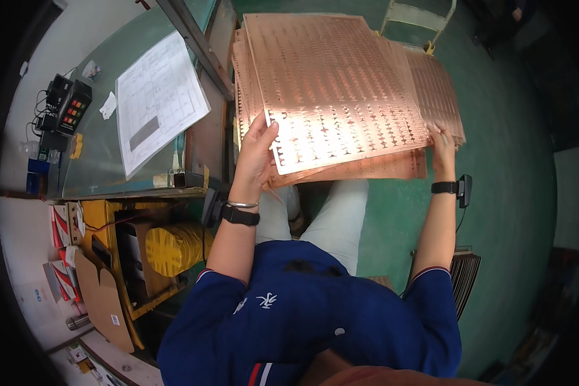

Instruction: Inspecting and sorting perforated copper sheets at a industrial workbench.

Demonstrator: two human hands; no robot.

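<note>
Head view shows me grasping a thin copper-coloured sheet with both hands, its surface pierced by rows of small cut-outs and bright with glare toward my left. It is in front of me, above my lap, slightly askew over a stack of similar sheets whose edges show beneath it. I cannot tell how much of it rests on that stack. My left fingers pinch its left edge close to the near corner, thumb on top. My right fingers grasp the near right corner; what they do beneath the edge is hidden. More copper-coloured sheets reach out beyond its right side.

To my left is a green-topped counter, with a large paper drawing lying on it and a black device with coloured buttons farther left. Below the counter's near edge sits a yellow roll, beside a piece of brown cardboard. Green floor stretches away on my right.
</note>
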